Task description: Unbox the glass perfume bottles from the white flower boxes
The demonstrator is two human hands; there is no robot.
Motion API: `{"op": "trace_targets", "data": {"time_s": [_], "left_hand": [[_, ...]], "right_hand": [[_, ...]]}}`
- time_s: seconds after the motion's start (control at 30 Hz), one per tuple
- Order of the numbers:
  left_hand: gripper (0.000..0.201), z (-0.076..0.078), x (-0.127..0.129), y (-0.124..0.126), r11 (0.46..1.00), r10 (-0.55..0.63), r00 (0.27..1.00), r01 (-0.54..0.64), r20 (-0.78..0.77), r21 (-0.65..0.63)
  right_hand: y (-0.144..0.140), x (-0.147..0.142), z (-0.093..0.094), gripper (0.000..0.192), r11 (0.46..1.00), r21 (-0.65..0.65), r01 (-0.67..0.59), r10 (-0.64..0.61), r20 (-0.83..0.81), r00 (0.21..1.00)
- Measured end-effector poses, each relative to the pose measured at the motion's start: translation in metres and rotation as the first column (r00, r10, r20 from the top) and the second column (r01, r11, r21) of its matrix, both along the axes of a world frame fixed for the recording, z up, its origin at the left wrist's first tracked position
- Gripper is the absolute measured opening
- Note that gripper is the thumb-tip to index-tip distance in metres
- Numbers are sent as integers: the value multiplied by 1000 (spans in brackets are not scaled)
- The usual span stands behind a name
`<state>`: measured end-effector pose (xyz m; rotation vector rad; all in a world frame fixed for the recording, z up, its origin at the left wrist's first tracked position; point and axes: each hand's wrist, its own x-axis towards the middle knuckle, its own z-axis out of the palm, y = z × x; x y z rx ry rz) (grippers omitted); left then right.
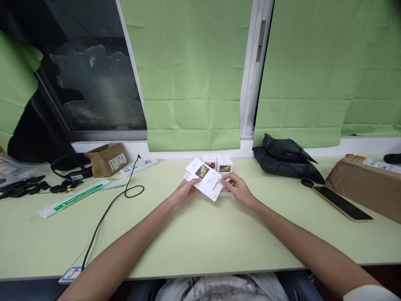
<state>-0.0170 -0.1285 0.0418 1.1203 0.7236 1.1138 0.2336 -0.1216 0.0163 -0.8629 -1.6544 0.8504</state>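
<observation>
The left hand (184, 193) has its thumb pressed over the near left edge of a white carton (206, 179), the fingers tucked beneath, so it is clamped on the card. The right hand (239, 189) has thumb and forefinger bent close together at the carton's right edge; whether they pinch the flap there or only touch it, I cannot tell.

The carton looks flattened, its flaps sticking out, and is held tilted just in front of the small boxes (225, 168), partly hiding them. Thin card like this probably creases easily, so a light left grip seems best, firm enough to stop twisting, while the right fingertips work along the existing folds rather than across the printed panel. Keeping the elbows low should steady both hands.

The bare table (219, 238) on the near side of the small boxes gives room to rest the card if it bends. Right of the small boxes lie a black bag (286, 161) and, farther out, a phone (343, 203); well to their left runs a loose cable (108, 219), best kept clear of the forearm.
</observation>
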Motion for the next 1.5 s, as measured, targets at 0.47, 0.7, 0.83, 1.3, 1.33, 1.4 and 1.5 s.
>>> {"op": "trace_targets", "data": {"time_s": [0.47, 0.7, 0.83, 1.3, 1.33, 1.4, 1.5], "left_hand": [[52, -1, -6, 1, 996, -91, 994, 92, -68, 16], [49, -11, -4, 5, 999, -44, 998, 45, -49, 24], [53, -11, -3, 1, 996, -64, 988, 72, -138, 56], [62, -4, -2, -5, 963, -134, 922, 208, -364, 171], [62, -4, -3, -5, 958, -133, 916, 216, -379, 187], [61, -5, -4, -4, 953, -135, 914, 225, -382, 203], [60, -8, -4, -3, 957, -148, 924, 224, -352, 187]], "right_hand": [[-4, -3, 1, 40, 957, -192, -219, 206, -83, 975], [-4, -2, 2, 42, 939, -195, -285, 262, -135, 956], [-3, -1, -1, 39, 927, -239, -290, 269, -117, 956], [2, 5, 0, 37, 942, -244, -231, 209, -112, 972], [1, 5, 0, 37, 941, -247, -229, 211, -99, 973], [0, 4, 0, 37, 940, -259, -224, 213, -69, 975], [-2, 4, 1, 40, 937, -262, -229, 226, -44, 973]]}}
